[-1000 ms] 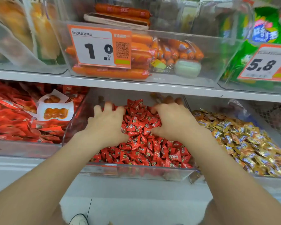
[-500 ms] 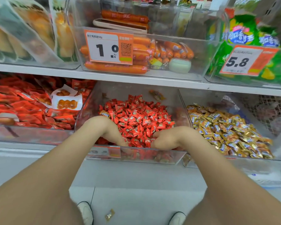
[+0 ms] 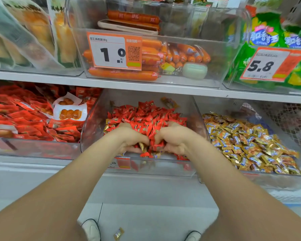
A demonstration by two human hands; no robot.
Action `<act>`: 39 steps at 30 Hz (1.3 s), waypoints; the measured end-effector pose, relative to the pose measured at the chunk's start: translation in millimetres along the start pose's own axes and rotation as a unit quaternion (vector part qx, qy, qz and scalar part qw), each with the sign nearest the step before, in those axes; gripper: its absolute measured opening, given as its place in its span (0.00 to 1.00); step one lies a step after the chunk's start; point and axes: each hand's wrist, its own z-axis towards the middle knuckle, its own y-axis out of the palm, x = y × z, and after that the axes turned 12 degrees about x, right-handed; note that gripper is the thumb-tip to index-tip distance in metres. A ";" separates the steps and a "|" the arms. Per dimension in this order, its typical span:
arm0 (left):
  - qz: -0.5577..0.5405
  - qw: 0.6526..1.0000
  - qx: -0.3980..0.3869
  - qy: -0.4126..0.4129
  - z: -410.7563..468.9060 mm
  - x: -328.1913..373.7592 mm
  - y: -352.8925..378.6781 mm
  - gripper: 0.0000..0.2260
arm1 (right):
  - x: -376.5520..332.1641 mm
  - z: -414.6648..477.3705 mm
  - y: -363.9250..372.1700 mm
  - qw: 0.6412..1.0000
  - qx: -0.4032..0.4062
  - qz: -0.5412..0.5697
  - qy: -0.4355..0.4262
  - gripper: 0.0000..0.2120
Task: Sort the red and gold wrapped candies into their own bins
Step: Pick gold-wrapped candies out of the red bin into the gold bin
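Right now both hands are deep in the middle bin [image 3: 94, 126] on the lower shelf [image 3: 33, 165], close to its front edge. The left hand [image 3: 132, 140] and right hand [image 3: 174, 140] sit side by side, nearly touching, with fingers curled down into the red candies [image 3: 146, 115]. Each hand grips a clump of them. A ridge of red wrappers stands squeezed up between the two hands. The red pile fills the bin from the front edge to near the back wall.

A few gold-wrapped pieces lie mixed into the red. One stray [image 3: 108, 126] is against the bin's left wall, and another [image 3: 142, 146] shows between the hands at the front edge.

The gold candies [image 3: 250, 141] lie heaped in the right bin [image 3: 250, 180], just beside the middle one on the same shelf, and neither hand touches them. At the shelf's left end a third bin holds flat red packets [image 3: 24, 119].

On the upper shelf [image 3: 42, 78] a clear bin holds orange sausages [image 3: 122, 74] behind a price tag [image 3: 115, 50] reading 1.0. Green bags [image 3: 261, 37] stand at its right end behind a tag [image 3: 268, 65] reading 5.8.

On the floor a single gold candy [image 3: 118, 233] lies between two white shoes [image 3: 91, 229].
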 end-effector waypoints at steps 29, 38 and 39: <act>0.545 0.832 -0.071 0.081 -2.5 7.1 -31.9 0.48 | 8.2 -6.7 -15.6 0.851 0.023 -0.518 -0.080 0.40; 0.178 0.980 -0.089 0.003 3.9 -6.2 -9.8 0.28 | 13.7 -2.0 9.1 0.983 -0.033 -0.178 -0.003 0.32; 0.142 0.987 -0.081 -0.002 4.4 -5.7 -11.3 0.24 | 12.7 0.9 10.2 0.992 -0.035 -0.118 0.017 0.33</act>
